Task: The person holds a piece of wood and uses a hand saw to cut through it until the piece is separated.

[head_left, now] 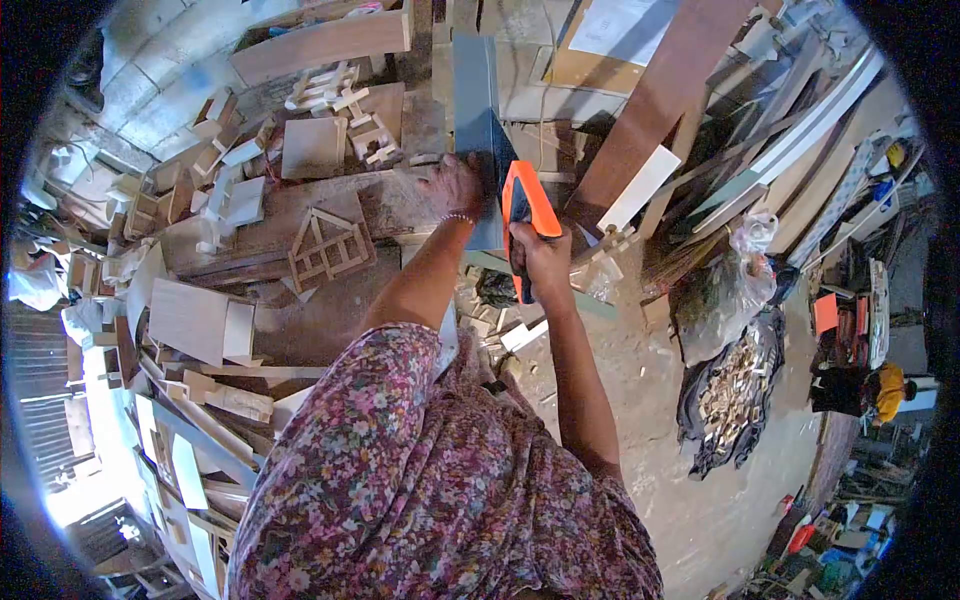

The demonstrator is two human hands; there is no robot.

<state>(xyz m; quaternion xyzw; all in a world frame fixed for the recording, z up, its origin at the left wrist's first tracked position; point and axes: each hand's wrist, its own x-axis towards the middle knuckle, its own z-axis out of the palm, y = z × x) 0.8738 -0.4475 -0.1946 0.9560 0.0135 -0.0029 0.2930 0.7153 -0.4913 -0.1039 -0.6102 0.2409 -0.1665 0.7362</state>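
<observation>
My right hand [546, 258] is closed around the orange-and-black handle of a hand saw [534, 198]. The saw's dark blade runs forward from the handle, along the right side of a long grey-blue board [475, 100]. Whether its teeth are in the wood I cannot make out. My left hand [455, 187] lies on the left edge of this board, beside the blade, with its fingers bent over the edge and partly hidden. Under the board is the worn wooden workbench [400, 200]. A small wooden frame with crossed slats [331, 248] lies on the bench left of my left arm.
Wooden pieces and a square panel [314, 148] cover the bench's left part. A wide brown plank [650, 110] leans at the right, near a pale strip [640, 188]. On the floor, a dark sack [735, 395] holds wood offcuts. Long boards [815, 120] are stacked far right.
</observation>
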